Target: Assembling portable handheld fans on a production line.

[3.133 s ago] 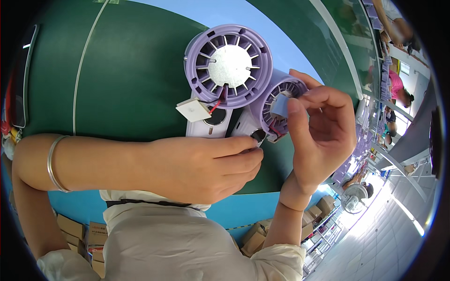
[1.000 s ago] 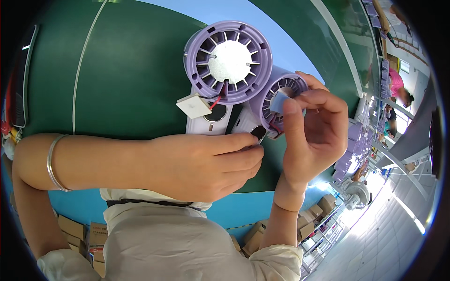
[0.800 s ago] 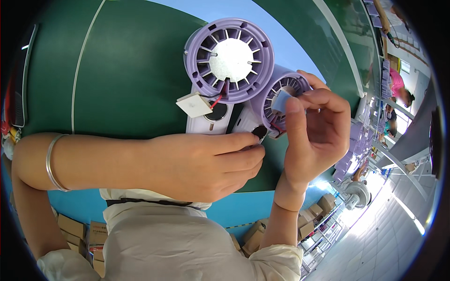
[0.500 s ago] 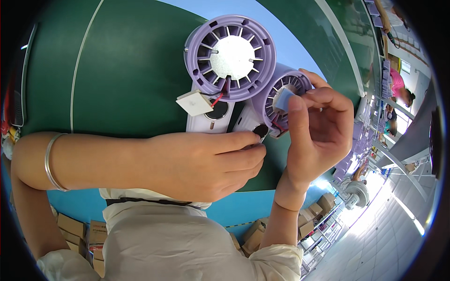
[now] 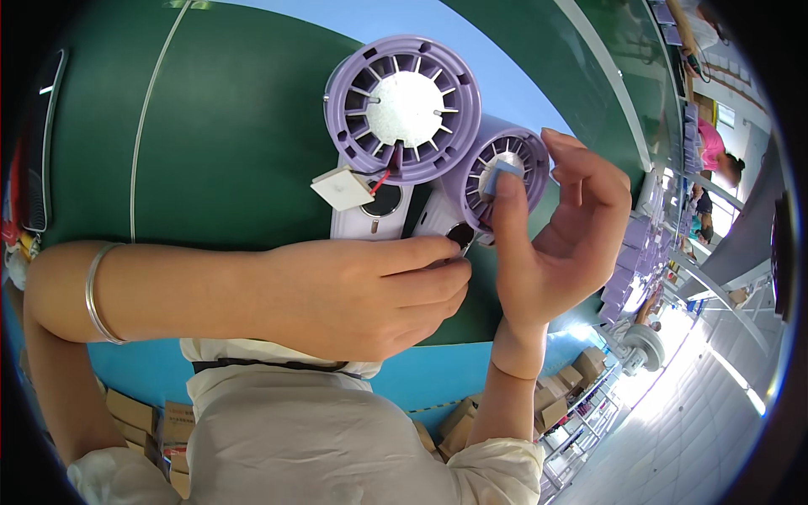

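Observation:
My left hand (image 5: 387,299) curls its fingers around the white handle of the smaller-looking purple handheld fan (image 5: 532,156), near a round dark spot on that handle. My right hand (image 5: 560,236) has its thumb on a small blue pad (image 5: 502,177), pressing it against the pale disc at the middle of this fan head. The other right fingers are spread, with the index fingertip by the rim. Beside it lies a second purple handheld fan (image 5: 467,114) with a silvery disc inside radial fins. A white square plate (image 5: 341,188) hangs from it on red and black wires.
The fans are on a green table mat (image 5: 227,126) with pale lines and a light blue strip. A dark flat device (image 5: 46,143) stands at the left edge. Cardboard boxes (image 5: 135,412) sit below the table. Purple parts and people are at the far right.
My right thumb has moved left and the blue pad is now against the disc. The right fingers have spread from the thumb. Both fans have shifted slightly left.

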Available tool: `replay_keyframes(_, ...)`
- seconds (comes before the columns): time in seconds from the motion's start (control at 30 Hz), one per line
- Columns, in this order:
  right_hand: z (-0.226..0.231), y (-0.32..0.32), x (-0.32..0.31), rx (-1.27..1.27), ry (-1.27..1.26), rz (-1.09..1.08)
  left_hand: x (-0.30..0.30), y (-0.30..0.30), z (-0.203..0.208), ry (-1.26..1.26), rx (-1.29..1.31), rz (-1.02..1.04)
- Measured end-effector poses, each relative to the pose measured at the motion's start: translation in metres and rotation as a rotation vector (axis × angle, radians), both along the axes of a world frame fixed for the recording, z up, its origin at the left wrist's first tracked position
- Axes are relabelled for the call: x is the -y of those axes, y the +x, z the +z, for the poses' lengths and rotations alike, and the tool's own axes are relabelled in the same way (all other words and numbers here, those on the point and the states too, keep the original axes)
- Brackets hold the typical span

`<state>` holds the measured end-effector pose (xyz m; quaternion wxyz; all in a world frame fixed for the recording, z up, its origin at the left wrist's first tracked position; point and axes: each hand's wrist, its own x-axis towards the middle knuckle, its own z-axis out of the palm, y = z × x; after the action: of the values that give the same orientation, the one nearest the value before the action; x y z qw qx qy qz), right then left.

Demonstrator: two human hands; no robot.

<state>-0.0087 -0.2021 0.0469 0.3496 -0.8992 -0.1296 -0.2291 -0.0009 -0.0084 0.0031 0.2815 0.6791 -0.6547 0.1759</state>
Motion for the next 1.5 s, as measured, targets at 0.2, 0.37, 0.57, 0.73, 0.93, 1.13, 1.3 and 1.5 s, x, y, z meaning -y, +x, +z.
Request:
replay_keyframes(0.2, 0.002, 0.004, -0.001, -0.383, 0.519, 0.008, -0.002, 0.0, 0.002, 0.024, 0.01, -0.009)
replay_keyframes(0.37, 0.001, 0.006, 0.003, -0.455, 0.721, 0.007, -0.004, 0.001, 0.002, 0.011, 0.011, -0.001)
replay_keyframes(0.57, -0.006, 0.01, 0.018, -0.306, 0.473, -0.093, -0.001, 0.002, 0.001, -0.019, 0.008, -0.015)
replay_keyframes(0.73, -0.017, 0.016, 0.039, -0.249, -0.278, -0.186, 0.0, 0.001, 0.002, -0.016, -0.031, -0.011)
replay_keyframes(0.93, -0.023, 0.012, 0.103, -0.25, -0.309, -0.341, -0.001, 0.001, -0.002, -0.022, -0.021, -0.056)
replay_keyframes(1.13, -0.013, 0.021, 0.116, -0.129, -0.465, -0.522, 0.0, 0.002, -0.001, -0.048, -0.024, -0.045)
replay_keyframes(1.3, -0.009, 0.052, 0.045, -0.028, -0.376, -0.166, -0.004, 0.003, 0.003, -0.008, -0.003, -0.041)
replay_keyframes(1.5, -0.027, 0.071, 0.017, -0.079, -0.498, -0.184, -0.015, -0.008, 0.005, 0.035, 0.035, -0.021)
